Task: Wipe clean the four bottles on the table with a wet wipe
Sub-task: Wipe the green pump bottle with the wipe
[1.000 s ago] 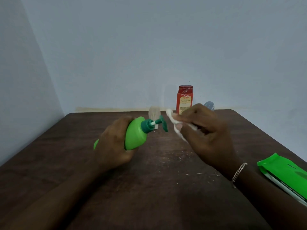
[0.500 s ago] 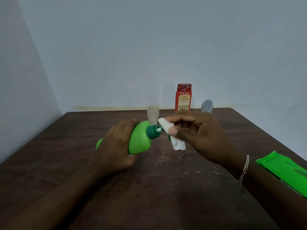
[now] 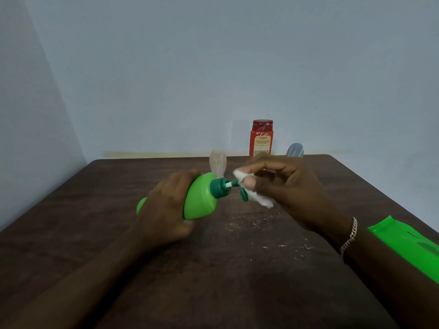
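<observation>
My left hand [image 3: 166, 210] grips a green pump bottle [image 3: 202, 200] tilted on its side above the table, its dark green pump head pointing right. My right hand [image 3: 285, 191] pinches a crumpled white wet wipe [image 3: 259, 200] against the pump nozzle. A red bottle [image 3: 261, 138] stands upright at the table's far edge. A clear pale bottle [image 3: 217, 163] shows behind the green one, and a grey-blue bottle [image 3: 295, 150] peeks out behind my right hand.
A dark brown wooden table [image 3: 95, 233] with white scuffs near its middle fills the lower view. A green wipes pack [image 3: 408, 245] lies at the right edge. Pale walls close in at the back and left.
My right hand with the wipe has moved from right of the pump onto its nozzle. The bottle has stayed tilted in my left hand.
</observation>
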{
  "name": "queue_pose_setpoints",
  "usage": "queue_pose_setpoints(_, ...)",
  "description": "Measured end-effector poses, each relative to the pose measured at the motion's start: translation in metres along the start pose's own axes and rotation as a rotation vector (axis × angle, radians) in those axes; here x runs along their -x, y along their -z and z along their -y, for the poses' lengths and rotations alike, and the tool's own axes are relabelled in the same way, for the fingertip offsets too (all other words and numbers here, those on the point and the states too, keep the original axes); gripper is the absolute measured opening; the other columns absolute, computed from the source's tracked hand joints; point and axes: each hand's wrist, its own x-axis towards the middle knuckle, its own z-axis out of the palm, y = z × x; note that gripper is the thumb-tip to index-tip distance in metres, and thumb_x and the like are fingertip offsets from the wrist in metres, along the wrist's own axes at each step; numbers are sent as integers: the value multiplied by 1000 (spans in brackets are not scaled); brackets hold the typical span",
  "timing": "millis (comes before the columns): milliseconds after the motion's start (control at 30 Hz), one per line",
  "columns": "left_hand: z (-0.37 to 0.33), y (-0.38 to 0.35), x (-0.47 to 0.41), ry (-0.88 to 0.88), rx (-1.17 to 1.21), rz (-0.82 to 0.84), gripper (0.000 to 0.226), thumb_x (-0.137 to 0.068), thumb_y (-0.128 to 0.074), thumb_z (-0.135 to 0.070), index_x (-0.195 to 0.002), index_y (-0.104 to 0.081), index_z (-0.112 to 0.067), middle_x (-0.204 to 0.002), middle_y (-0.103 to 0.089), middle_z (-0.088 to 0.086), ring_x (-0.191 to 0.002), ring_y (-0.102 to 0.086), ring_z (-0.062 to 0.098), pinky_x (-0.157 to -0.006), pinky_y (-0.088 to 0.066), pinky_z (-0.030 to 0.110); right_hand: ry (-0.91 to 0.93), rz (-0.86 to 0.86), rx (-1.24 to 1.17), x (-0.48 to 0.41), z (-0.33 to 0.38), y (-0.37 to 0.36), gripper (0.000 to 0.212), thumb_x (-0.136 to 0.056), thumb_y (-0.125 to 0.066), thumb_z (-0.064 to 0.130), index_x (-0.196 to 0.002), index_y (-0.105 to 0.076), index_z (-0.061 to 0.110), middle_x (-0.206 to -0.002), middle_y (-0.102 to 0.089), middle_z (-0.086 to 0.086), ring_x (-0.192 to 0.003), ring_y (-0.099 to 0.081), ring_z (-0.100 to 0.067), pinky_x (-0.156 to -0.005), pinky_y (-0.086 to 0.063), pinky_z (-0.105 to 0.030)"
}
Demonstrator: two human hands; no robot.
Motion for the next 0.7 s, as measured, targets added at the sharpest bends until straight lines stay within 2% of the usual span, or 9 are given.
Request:
queue_pose_setpoints(100, 0, 0, 0, -8, 6, -1, 69, -67, -78, -22, -131, -53, -14, -118, -63, 2, -102, -63, 23, -81, -52, 38, 60, -75, 167, -1, -3, -4, 18, -88, -68, 17, -105, -74, 12, -86, -67, -2, -68, -59, -14, -60, -49, -21)
queue_pose_setpoints(200, -6, -3, 0, -40, 17, 26, 71, -68, -77, -27, -133, -52, -15, -122, -62, 1, -105, -63, 22, -85, -52, 39, 30, -174, 196, -2, -7, -8, 16, -88, -67, 17, -103, -75, 14, -86, -71, 6, -72, -65, -13, -57, -54, -21)
queue_pose_setpoints(300, -12, -2, -4, -24, 66, -8, 66, -74, -71, -39, -133, -52, -16, -121, -62, -2, -105, -61, 16, -86, -49, 29, -61, -242, 19, -2, -10, -8, 14, -85, -68, 18, -95, -76, 23, -92, -75, 6, -72, -68, -15, -55, -56, -26)
queue_pose_setpoints(400, -11, 2, -6, 55, 165, -45, 68, -74, -74, -41, -134, -49, -21, -118, -59, -10, -99, -59, 5, -82, -48, 25, -122, -294, -61, -4, -14, -6, 12, -84, -70, 16, -94, -76, 22, -93, -75, 1, -72, -71, -21, -54, -56, -33)
queue_pose_setpoints(467, -15, 5, -7, 100, 246, -110, 70, -75, -83, -39, -133, -46, -27, -112, -58, -19, -96, -59, -2, -79, -44, 15, -129, -291, -84, -3, -17, -8, 14, -85, -72, 14, -98, -75, 16, -92, -75, -6, -75, -72, -27, -58, -58, -37)
queue_pose_setpoints(533, -22, 8, -10, 184, 365, -163, 76, -72, -84, -46, -131, -38, -38, -107, -56, -27, -96, -59, -6, -77, -42, 7, -122, -265, -61, -2, -19, -12, 18, -85, -72, 13, -102, -74, 13, -92, -75, -8, -81, -72, -31, -68, -61, -41)
queue_pose_setpoints(600, -23, 9, -12, 299, 559, -177, 82, -69, -85, -50, -130, -33, -40, -108, -56, -22, -99, -62, 2, -79, -51, 18, -99, -233, -3, -1, -20, -15, 18, -86, -70, 10, -104, -75, 14, -90, -75, -5, -83, -72, -26, -75, -61, -37)
queue_pose_setpoints(667, -16, 9, -14, 420, 761, -183, 90, -62, -86, -42, -135, -34, -31, -113, -57, 6, -101, -64, 20, -80, -60, 40, -80, -212, 25, 0, -20, -17, 19, -87, -68, 5, -103, -75, 13, -88, -76, -2, -81, -72, -20, -76, -60, -29)
queue_pose_setpoints(700, -13, 8, -14, 475, 879, -182, 92, -58, -86, -36, -135, -37, -27, -113, -55, 17, -100, -63, 28, -80, -61, 47, -75, -211, 51, 0, -20, -17, 19, -87, -68, 3, -102, -76, 13, -89, -77, 1, -82, -72, -15, -76, -60, -26)
